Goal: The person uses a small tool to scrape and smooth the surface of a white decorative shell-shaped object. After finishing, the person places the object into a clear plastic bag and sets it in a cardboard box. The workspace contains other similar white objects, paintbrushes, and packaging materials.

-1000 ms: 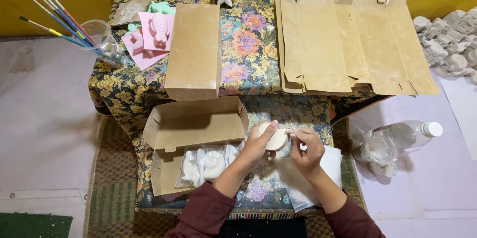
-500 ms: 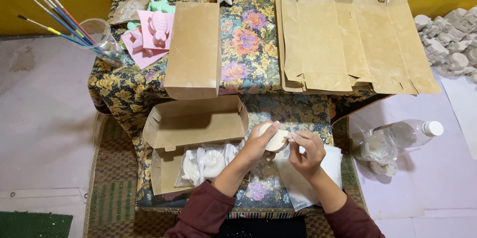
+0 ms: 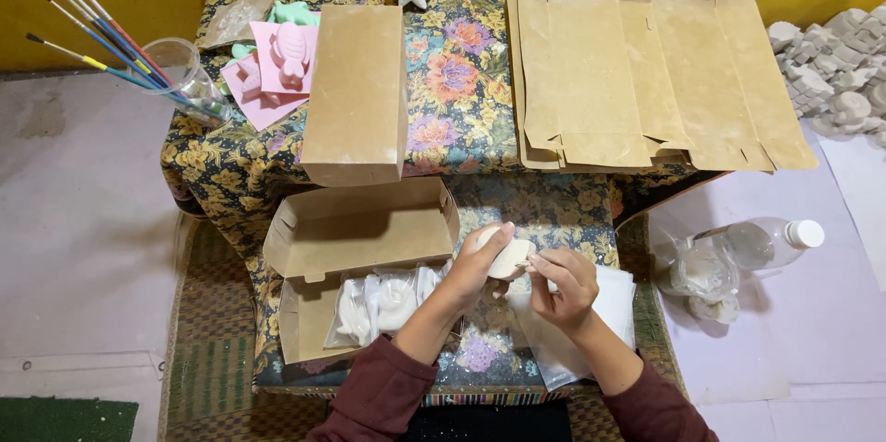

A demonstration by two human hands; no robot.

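- my left hand [image 3: 480, 262] is cupped around a white plaster piece [image 3: 508, 256], fingers pressed against it, just right of the open cardboard box [image 3: 355, 239].
- my right hand [image 3: 563, 283] pinches at the right edge of the piece with its fingertips.
- inside the box lie bagged white figures [image 3: 383, 302].
- clear plastic sleeves [image 3: 591, 331] lie under my right hand, right of the box.
- a closed brown box [image 3: 357, 91] stands behind the open box.

Left hand [image 3: 480, 268] and right hand [image 3: 561, 287] together grip a white plaster piece [image 3: 508, 257] beside the open cardboard box [image 3: 355, 241].
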